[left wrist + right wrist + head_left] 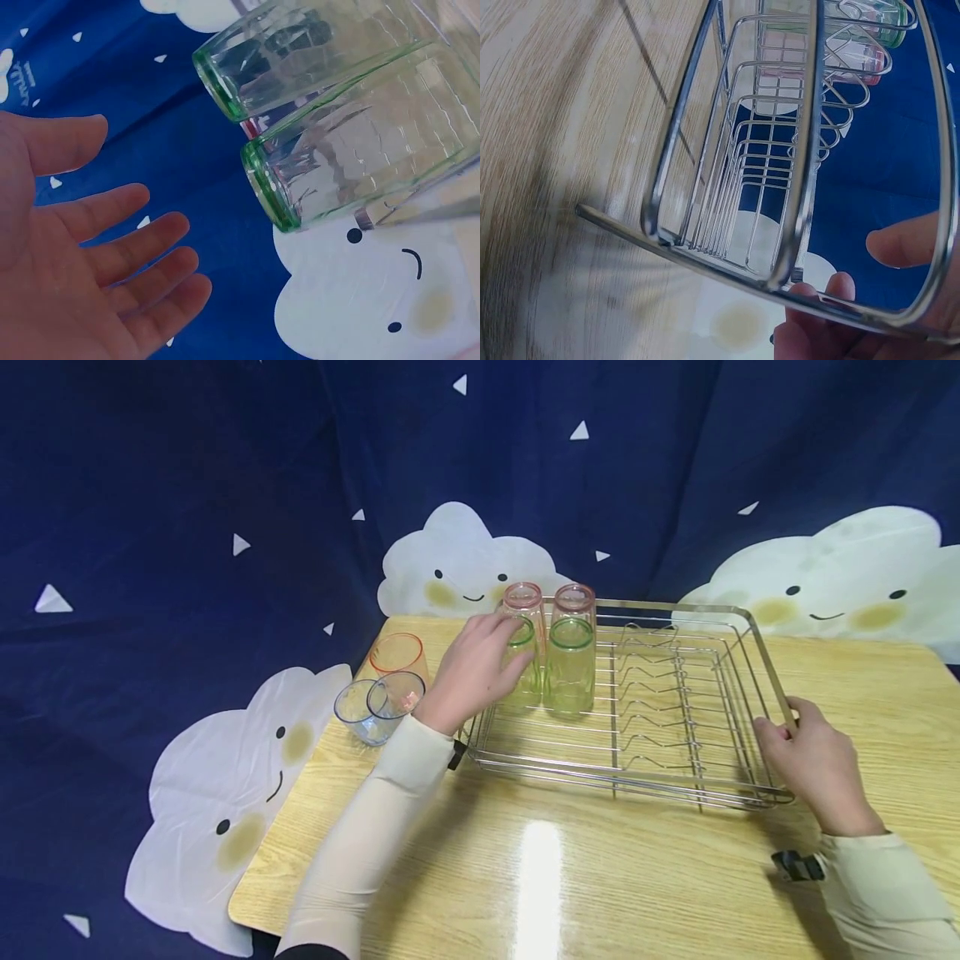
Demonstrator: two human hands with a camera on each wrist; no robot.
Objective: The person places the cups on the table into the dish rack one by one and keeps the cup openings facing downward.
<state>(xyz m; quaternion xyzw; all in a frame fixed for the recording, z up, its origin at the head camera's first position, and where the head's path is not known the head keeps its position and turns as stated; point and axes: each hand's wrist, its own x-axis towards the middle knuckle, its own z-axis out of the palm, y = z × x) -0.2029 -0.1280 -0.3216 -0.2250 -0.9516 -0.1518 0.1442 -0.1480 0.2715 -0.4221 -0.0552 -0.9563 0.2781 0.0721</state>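
A wire dish rack (769,668) stands on the table with upside-down glasses at its left end. Two are green, a left one (529,681) and a right one (572,668); behind them are two pink glasses (575,597). My left hand (472,668) is beside the left green glass, fingers spread. In the left wrist view a gap separates this hand (112,262) from the green glasses (337,165). My right hand (817,764) grips the rack's right rim. Its fingertips (840,286) show at the metal rail (742,279) in the right wrist view.
Left of the rack, an orange-rimmed glass (396,653) and two blue-rimmed glasses (360,720) stand upright near the wooden table's (600,877) left edge. A dark blue curtain (187,460) with clouds hangs behind. Wavy wire dividers (648,706) line the rack's middle.
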